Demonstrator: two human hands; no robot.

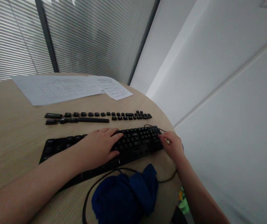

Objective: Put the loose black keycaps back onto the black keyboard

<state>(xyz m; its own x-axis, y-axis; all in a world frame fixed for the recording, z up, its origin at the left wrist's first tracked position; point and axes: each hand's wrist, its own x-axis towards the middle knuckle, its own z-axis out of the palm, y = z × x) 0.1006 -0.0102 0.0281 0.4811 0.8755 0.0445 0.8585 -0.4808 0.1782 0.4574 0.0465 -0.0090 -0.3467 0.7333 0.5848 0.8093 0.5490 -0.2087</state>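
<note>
A black keyboard [133, 152] lies at a slant on the wooden table, with some of its keycaps off along the lower rows. Across its middle rests my left hand [102, 144], palm down and fingers spread. My right hand [172, 143] is at the keyboard's right end, thumb and forefinger pinched together by the number pad. Whatever may be between those fingertips is too small to make out. Beyond the keyboard, loose black keycaps [96, 114] stand in two rows, among them a long space bar [93, 120].
A crumpled blue cloth [126, 196] sits on the near side, beside a black cable [86, 199]. Printed paper sheets [65, 88] lie toward the back of the round table [5, 124]. A white wall [236, 124] rises close on the right; window blinds [89, 37] are behind.
</note>
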